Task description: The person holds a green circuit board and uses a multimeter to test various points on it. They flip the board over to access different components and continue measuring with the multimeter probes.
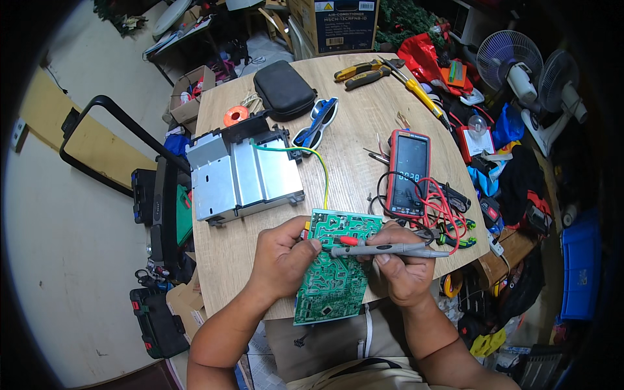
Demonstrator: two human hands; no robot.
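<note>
My left hand grips the left edge of a green circuit board, its thumb lying on the soldered face. In my right hand, closed, are the multimeter probes: a grey probe lies across the board, with a red probe tip just above it. Exact contact points are too small to make out. A green-yellow wire runs from the board to a metal housing with black plastic ends. Right of the board, a red-framed multimeter lies with its display lit.
On the wooden table are a black zip case, sunglasses, an orange solder spool, yellow-black pliers and a yellow soldering iron. Tangled red test leads lie by the right edge. Fans and clutter stand beyond.
</note>
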